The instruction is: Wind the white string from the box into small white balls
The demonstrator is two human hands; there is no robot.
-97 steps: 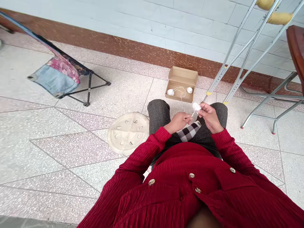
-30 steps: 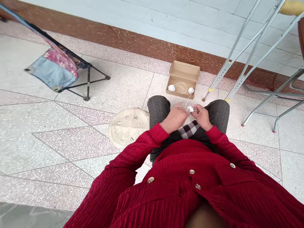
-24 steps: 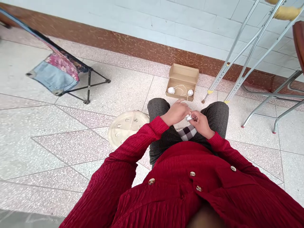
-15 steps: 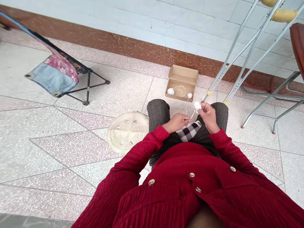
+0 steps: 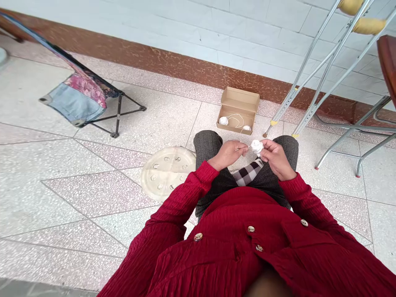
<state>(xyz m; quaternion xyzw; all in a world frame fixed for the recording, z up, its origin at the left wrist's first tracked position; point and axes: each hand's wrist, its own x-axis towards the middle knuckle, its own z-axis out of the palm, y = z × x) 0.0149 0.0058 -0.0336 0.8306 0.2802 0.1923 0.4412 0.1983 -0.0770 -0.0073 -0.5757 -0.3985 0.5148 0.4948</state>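
I sit over a tiled floor, both hands raised above my knees. My right hand (image 5: 276,156) is closed round a small white ball of thread (image 5: 256,145). My left hand (image 5: 228,153) pinches the thin white thread that runs into the ball from the left. Just beyond my knees lies an open cardboard box (image 5: 240,100) with two more white thread balls (image 5: 223,121) and loose thread inside. A strand runs from the box towards my hands.
A round cream plate (image 5: 154,167) with several small pale pieces lies on the floor by my left knee. A low folding chair (image 5: 81,97) stands at far left. Metal crutches (image 5: 312,62) lean on the wall at right, beside a metal-legged table (image 5: 368,128).
My left hand has risen from my lap to the level of the ball, drawing the thread round it. My right hand with the ball has dropped slightly and turned.
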